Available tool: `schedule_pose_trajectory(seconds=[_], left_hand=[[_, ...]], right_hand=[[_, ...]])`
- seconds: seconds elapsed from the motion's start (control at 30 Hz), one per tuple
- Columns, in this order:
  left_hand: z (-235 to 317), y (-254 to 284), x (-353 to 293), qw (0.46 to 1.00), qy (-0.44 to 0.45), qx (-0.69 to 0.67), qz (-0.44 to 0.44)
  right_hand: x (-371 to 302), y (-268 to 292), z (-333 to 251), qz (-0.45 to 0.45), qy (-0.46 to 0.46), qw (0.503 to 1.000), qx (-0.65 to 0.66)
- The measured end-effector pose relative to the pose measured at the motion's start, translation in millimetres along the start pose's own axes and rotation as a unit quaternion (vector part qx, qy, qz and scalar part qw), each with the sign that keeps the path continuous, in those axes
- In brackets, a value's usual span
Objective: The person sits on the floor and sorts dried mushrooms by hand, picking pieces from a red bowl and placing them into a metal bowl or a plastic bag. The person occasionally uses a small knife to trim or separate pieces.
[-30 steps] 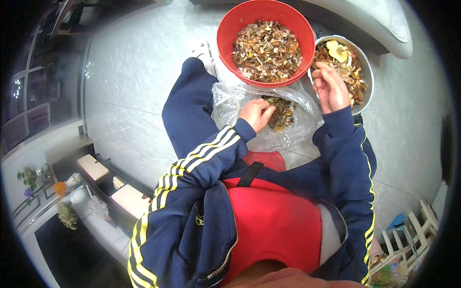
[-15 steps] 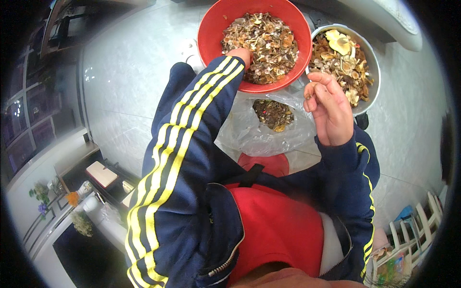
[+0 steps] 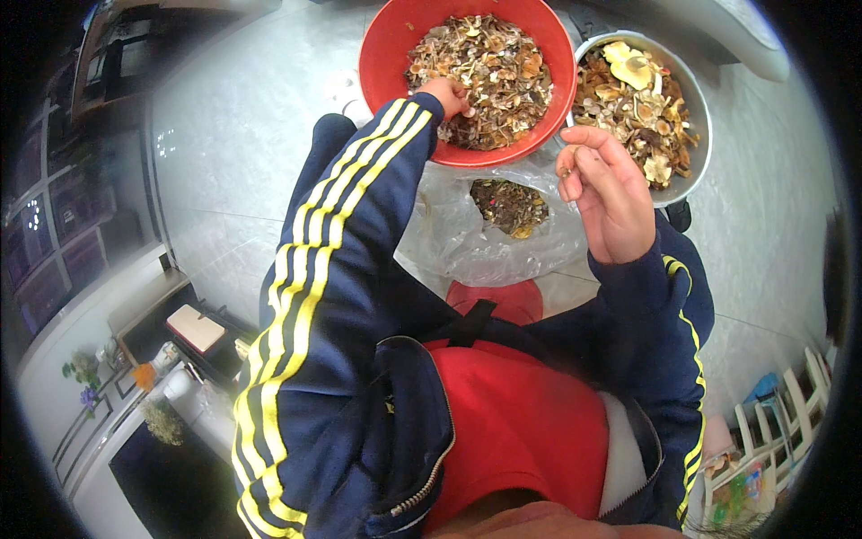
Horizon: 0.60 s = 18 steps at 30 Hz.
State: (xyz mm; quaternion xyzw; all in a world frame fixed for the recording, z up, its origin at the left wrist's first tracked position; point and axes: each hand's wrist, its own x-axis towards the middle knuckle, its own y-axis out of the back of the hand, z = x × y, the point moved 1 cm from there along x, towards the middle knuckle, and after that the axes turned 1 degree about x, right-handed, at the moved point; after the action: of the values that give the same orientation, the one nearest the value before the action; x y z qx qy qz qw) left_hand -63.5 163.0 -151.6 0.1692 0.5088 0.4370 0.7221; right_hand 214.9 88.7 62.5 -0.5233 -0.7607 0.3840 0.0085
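A red basin (image 3: 377, 63) full of small brown and pale mushrooms (image 3: 489, 90) stands at the far side. My left hand (image 3: 444, 95) reaches over its near left part, fingertips pinched on a small pale mushroom among the others. My right hand (image 3: 615, 198) is raised palm up near the grey metal bowl (image 3: 705, 135), thumb and fingers pressed together; whatever they hold is too small to make out. That bowl holds larger mushrooms, a broad yellow one (image 3: 631, 67) on top. Between the basin and me, a clear plastic bag (image 3: 440, 229) lies open with dark scraps (image 3: 510, 207) inside.
A red stool (image 3: 516, 301) shows between my legs, behind the bag. Grey tiles (image 3: 233, 135) cover the floor. A white rack (image 3: 790, 422) with coloured items stands at the lower right, and a dark cabinet with a reddish box (image 3: 196, 328) at the left.
My left hand has shifted slightly left and shows more of its fingers over the mushrooms. My right hand stays pinched in nearly the same place. The whole view has moved a little.
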Motion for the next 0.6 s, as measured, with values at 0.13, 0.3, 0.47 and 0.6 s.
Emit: schedule_pose_trajectory(seconds=[0.13,0.3,0.47,0.6], left_hand=[[8.4,14.9,-52.6,0.926,0.020,-0.376,0.010],[37.2,18.8,-129.8,0.766,-0.002,-0.641,-0.049],[71.1,-6.2,-195.6,0.684,-0.065,-0.724,-0.055],[87.3,-29.6,-235.4,0.620,-0.067,-0.778,-0.073]], right_hand=[[-1.7,1.3,5.8,-0.019,0.019,0.999,-0.037],[-1.2,2.8,21.1,-0.042,0.058,0.980,-0.188],[-7.5,0.1,36.1,-0.069,0.133,0.915,-0.374],[-17.8,-3.9,46.0,-0.118,0.166,0.872,-0.445]])
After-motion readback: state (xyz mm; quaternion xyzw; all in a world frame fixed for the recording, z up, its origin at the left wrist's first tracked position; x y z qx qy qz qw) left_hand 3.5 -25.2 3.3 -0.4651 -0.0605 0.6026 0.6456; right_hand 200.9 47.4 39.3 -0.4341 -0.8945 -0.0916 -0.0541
